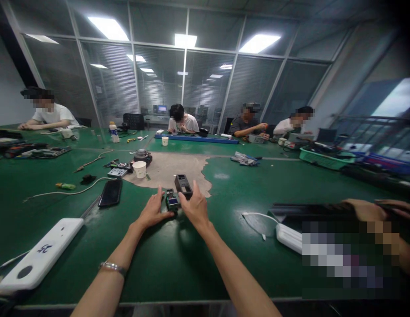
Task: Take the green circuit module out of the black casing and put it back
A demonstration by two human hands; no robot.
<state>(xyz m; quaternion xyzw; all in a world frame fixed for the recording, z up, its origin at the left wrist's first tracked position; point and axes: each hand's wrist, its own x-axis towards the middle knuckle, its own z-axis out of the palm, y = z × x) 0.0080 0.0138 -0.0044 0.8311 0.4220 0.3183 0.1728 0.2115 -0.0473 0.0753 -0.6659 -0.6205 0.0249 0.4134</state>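
My right hand (pixel 195 206) grips a black plastic housing (pixel 183 185) with rectangular cut-outs, thumb on its left side and index finger along its right. Just left of it, a small green circuit board (pixel 172 202) with a dark bluish display sits close to the table top. My left hand (pixel 152 210) is around this board, the thumb at its near edge and the fingers along its left side. Board and housing are close together, seemingly apart. The undersides of both are hidden.
The green table (pixel 224 264) carries a phone (pixel 111 193), paper cup (pixel 139 169), brown mat (pixel 171 164), white power bank-like device (pixel 42 253), gloves (pixel 246 159) and green basket (pixel 326 158). Another person's hand (pixel 366 209) lies at right. Several people sit opposite.
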